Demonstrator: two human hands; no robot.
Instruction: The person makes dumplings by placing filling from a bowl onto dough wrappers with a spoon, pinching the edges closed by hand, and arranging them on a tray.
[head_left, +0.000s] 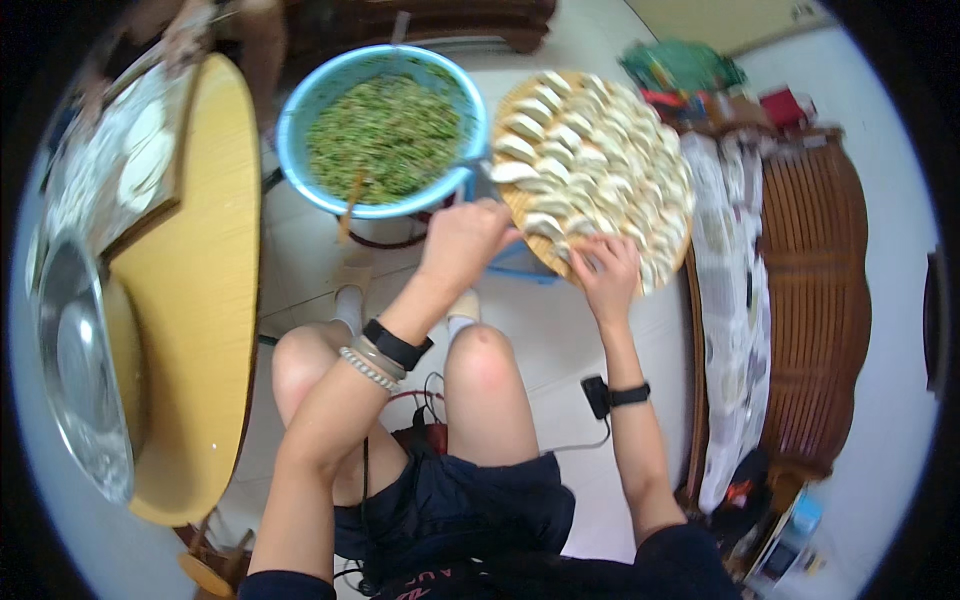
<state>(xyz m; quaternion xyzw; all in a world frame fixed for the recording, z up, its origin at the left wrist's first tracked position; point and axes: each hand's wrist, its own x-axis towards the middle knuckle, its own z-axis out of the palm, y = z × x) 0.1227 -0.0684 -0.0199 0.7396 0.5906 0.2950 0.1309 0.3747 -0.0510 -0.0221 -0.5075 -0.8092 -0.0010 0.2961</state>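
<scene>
Rows of pale dumplings cover a round woven tray. My right hand is at the tray's near edge, its fingertips at a dumpling there; whether it grips that dumpling cannot be told. My left hand is bent with its fingers curled, just left of the tray and below the basin; what is inside its fingers is hidden. A light blue basin of chopped green filling stands left of the tray, with a wooden utensil leaning in it.
At left stands a yellow table with a metal bowl and a floured board bearing flat dough wrappers; another person's hand is at the board. A wooden bench with a patterned cover lies right. A green bag is behind.
</scene>
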